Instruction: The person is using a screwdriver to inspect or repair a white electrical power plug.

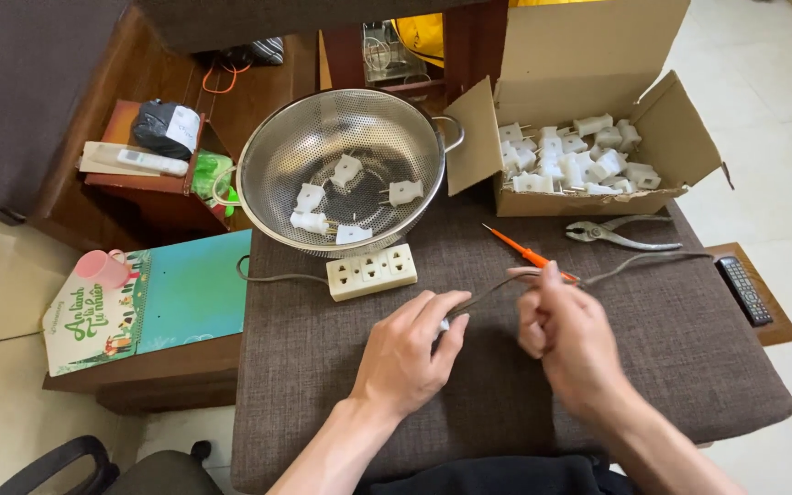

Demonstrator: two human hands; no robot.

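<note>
the left hand (407, 353) rests on the brown cushion (323, 367), fingers curled round a small white plug (443, 324) that barely shows at the fingertips. from that plug a thin grey cord (497, 291) runs up and to the right, its length slanting across the cushion toward the pliers (618, 235). the right hand (566, 335) pinches this cord a little way along, thumb and fingers closed on it, so the plug end lies to the left of that grip and nearer the left hand. an orange screwdriver (529, 255) lies just behind the right hand's fingers. a white power strip (371, 272) sits just in front of a steel colander (341, 170) holding a few white plugs, and an open cardboard box (588, 137) of many more stands to the right. a low wooden table (148, 367) and pale tiled floor lie around.
</note>
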